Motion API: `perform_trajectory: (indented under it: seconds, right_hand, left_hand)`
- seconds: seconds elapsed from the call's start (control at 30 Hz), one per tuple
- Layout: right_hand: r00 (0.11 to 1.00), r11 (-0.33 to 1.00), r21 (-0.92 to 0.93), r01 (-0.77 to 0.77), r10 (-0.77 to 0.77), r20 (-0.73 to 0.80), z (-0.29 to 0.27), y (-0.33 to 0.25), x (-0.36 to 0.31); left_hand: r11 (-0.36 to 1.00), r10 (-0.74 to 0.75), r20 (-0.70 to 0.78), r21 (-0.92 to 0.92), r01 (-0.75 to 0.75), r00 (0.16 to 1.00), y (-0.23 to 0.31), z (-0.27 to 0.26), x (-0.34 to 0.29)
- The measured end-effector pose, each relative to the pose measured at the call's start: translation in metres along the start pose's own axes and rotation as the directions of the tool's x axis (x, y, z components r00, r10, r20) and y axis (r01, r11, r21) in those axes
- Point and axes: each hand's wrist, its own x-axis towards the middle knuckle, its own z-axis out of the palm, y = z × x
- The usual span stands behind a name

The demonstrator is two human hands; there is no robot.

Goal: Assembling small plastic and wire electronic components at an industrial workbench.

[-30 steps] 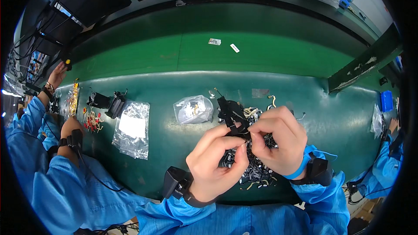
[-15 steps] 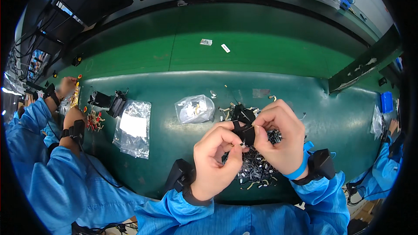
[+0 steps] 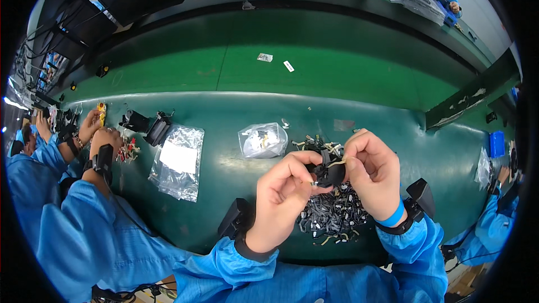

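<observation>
A black, rounded piece (image 3: 332,175) is held up between my hands, above a pile of small black and cream parts (image 3: 337,213). My left hand (image 3: 281,202) is closed, its fingertips against the black piece, and a small pale bit shows at its thumb tip. With thumb and forefinger, my right hand (image 3: 375,177) pinches one end of a thin cream-yellow strip (image 3: 338,163), which lies across the top of the black piece. The strip's far end is partly hidden by the black piece.
A clear bag with white pieces (image 3: 263,140) lies left of the pile. Farther left are a flat clear bag with a white sheet (image 3: 178,160) and black housings (image 3: 157,129). Co-workers in blue sit on both sides. A dark green beam (image 3: 469,101) stands at right.
The cream-yellow strip now shows stretched from the black piece to my right fingers. My right hand has shifted slightly right, and the black piece has turned. The whole view has shifted a little.
</observation>
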Motion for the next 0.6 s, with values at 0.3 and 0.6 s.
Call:
perform_trajectory:
  seconds: [0.3, 0.6]
  right_hand:
    - [0.998, 0.996, 0.069, -0.064, 0.062, 0.024, 0.001, -0.013, -0.002]
    - [0.997, 0.997, -0.033, 0.067, -0.066, 0.029, 0.016, -0.023, 0.006]
  left_hand:
    - [0.958, -0.142, 0.066, -0.241, 0.154, 0.988, 0.010, -0.002, 0.003]
    - [0.993, 0.070, -0.057, -0.090, -0.075, 0.996, 0.000, 0.002, 0.004]
